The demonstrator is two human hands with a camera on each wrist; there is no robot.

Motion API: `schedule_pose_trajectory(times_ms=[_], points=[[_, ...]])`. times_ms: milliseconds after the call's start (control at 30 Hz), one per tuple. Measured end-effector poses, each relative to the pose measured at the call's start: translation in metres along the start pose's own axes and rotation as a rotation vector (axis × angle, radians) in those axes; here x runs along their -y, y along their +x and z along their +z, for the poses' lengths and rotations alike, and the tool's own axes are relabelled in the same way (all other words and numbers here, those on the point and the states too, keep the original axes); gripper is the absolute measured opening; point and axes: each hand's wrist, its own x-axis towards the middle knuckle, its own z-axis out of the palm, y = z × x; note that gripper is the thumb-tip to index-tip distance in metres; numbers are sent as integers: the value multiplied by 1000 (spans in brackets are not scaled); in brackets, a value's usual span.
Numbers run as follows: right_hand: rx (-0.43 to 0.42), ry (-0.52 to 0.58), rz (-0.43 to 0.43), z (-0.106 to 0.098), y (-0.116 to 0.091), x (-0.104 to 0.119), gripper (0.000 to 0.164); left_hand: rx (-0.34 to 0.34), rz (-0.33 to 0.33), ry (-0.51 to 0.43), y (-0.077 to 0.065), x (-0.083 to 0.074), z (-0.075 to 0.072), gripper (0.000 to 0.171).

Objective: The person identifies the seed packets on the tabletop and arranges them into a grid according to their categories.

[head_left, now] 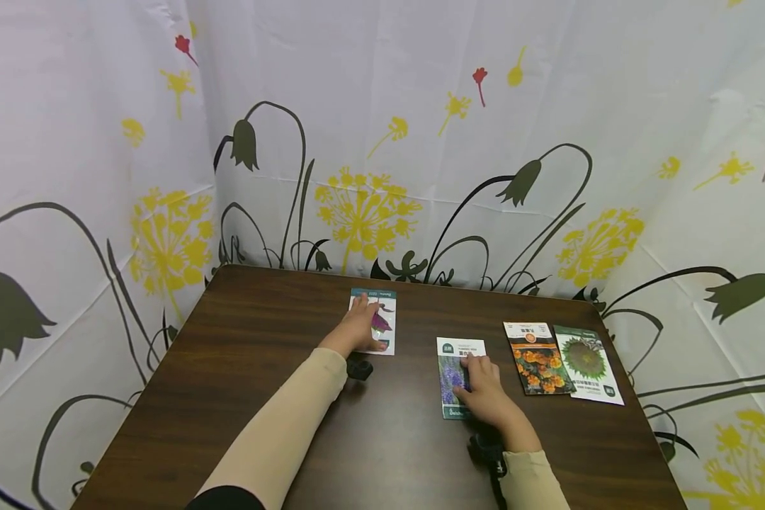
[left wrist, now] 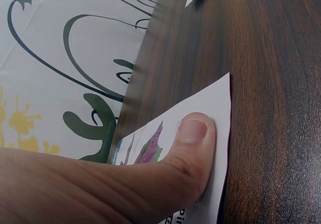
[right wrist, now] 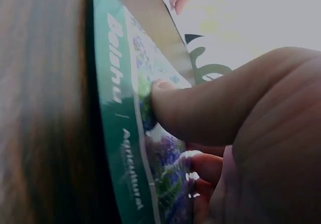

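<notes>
My left hand (head_left: 355,328) rests on a white seed packet (head_left: 388,340) with a teal top band and a purple flower picture. In the left wrist view its thumb (left wrist: 193,131) presses on the packet's white face; the other fingers are hidden there. To the right, my right hand (head_left: 486,392) holds a seed packet (head_left: 449,375) with purple flowers and a green bottom band. The right wrist view has its thumb (right wrist: 168,101) on the printed face and curled fingers (right wrist: 205,169) by the packet's other side. A dark gap runs beneath the green edge (right wrist: 113,108).
An orange-flower seed packet (head_left: 535,361) partly overlaps a green-and-white packet with a sunflower head (head_left: 586,365) on the right. All lie on a dark wooden table (head_left: 261,333). A white curtain (head_left: 382,85) with printed flowers hangs behind and along the sides.
</notes>
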Motion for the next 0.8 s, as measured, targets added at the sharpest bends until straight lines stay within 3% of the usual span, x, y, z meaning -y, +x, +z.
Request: schedule_pose_trajectory(times_ms=[533,800], points=[[36,-9,23,10,30,8,59,0,0,-11,-2,0,-2,105],[12,-13,5,14,39,12,55,8,15,10,-3,-1,-2,106]])
